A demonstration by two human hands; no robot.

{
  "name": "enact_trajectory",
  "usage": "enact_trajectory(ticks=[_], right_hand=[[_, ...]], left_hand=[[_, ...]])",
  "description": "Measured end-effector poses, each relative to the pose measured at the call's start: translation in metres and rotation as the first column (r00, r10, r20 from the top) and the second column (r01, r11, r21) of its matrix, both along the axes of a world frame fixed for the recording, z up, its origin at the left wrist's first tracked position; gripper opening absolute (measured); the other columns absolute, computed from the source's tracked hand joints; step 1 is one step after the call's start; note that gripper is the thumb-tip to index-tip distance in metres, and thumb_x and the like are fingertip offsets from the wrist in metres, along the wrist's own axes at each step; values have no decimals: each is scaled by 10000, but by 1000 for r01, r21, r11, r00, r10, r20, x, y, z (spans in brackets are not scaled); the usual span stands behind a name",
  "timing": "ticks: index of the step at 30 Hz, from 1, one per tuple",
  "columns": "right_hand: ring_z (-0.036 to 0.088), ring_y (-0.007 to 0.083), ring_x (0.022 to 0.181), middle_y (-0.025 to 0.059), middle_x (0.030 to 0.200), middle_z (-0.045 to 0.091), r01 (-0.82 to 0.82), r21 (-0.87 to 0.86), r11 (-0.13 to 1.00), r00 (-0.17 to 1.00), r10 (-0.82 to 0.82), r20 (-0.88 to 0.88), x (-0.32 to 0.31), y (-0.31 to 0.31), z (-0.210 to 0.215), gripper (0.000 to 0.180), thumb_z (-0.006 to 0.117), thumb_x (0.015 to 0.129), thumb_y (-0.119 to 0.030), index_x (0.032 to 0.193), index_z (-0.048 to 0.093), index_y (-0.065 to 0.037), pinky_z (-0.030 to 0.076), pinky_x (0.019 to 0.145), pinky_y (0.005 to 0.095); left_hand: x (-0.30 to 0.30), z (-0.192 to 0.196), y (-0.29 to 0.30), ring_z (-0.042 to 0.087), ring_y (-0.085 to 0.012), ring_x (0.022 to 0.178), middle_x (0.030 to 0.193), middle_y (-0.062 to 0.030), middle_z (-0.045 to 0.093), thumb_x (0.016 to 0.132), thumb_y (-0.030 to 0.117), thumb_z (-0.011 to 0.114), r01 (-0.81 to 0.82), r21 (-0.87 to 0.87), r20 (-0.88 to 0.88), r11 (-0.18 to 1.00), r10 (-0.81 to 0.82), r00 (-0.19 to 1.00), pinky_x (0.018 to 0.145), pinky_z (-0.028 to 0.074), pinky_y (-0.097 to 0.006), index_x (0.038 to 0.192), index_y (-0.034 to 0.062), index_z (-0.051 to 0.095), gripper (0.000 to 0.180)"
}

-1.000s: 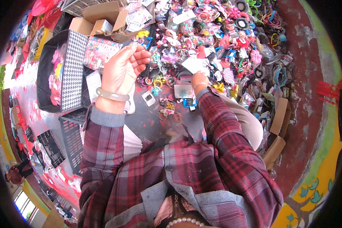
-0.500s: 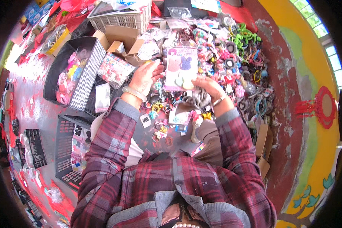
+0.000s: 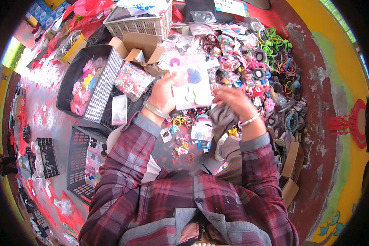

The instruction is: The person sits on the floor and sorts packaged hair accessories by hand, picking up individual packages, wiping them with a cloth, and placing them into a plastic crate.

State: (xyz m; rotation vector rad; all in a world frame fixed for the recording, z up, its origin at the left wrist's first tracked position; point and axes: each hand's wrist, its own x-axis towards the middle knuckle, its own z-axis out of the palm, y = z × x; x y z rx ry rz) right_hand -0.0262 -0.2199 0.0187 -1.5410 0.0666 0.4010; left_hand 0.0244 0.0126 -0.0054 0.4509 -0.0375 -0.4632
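A white and pink printed card (image 3: 199, 90) with pink and blue shapes and pale round pieces is upright in front of me. My left hand (image 3: 162, 96) grips its left edge, thumb on the front. My right hand (image 3: 235, 101), fingers bent and slightly blurred, is just off the card's right edge. From it hangs a crumpled dark grey cloth (image 3: 224, 121), bunched under the palm. Below the card, small hair accessories lie on the floor, among them a yellow clip (image 3: 233, 132) and a white card of blue pieces (image 3: 201, 133).
A large heap of hair ties (image 3: 258, 74) spreads ahead and right. At left stand a black box with a houndstooth side (image 3: 100, 88), an open cardboard box (image 3: 139, 41) and a black plastic basket (image 3: 78, 164). A pale crate (image 3: 151, 26) is behind them. A wall (image 3: 348, 74) bounds the right.
My left hand, previously open beside the card, now grips its left edge. My right hand has come off the card's right edge, with the grey cloth still under it.
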Motion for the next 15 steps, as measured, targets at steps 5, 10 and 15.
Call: enact_trajectory(ticks=[5,10,15], right_hand=[[610,168,715,86,795,621,317,328,890,946,-321,-44,3,-40,22,152,548,811,-36,949,595,9,496,632,257],[583,109,707,48,778,608,92,121,988,996,-91,-10,0,-8,12,167,595,803,-97,938,605,2,442,645,206],[535,78,609,8,673,584,-20,151,988,992,38,-119,-1,29,0,153,633,810,-173,739,602,-41,414,557,208]], left_hand=[[11,2,6,518,-277,1076,1161,-168,529,881,124,432,-100,46,-148,994,105,983,948,401,-425,1163,-58,457,336],[7,14,6,519,-266,1070,1143,-158,536,886,114,413,-148,69,-134,987,156,979,952,403,-398,1146,-53,470,314],[0,2,4,538,-261,1048,1140,-145,540,883,155,422,-4,58,-125,998,11,992,917,431,-396,1149,-43,473,335]])
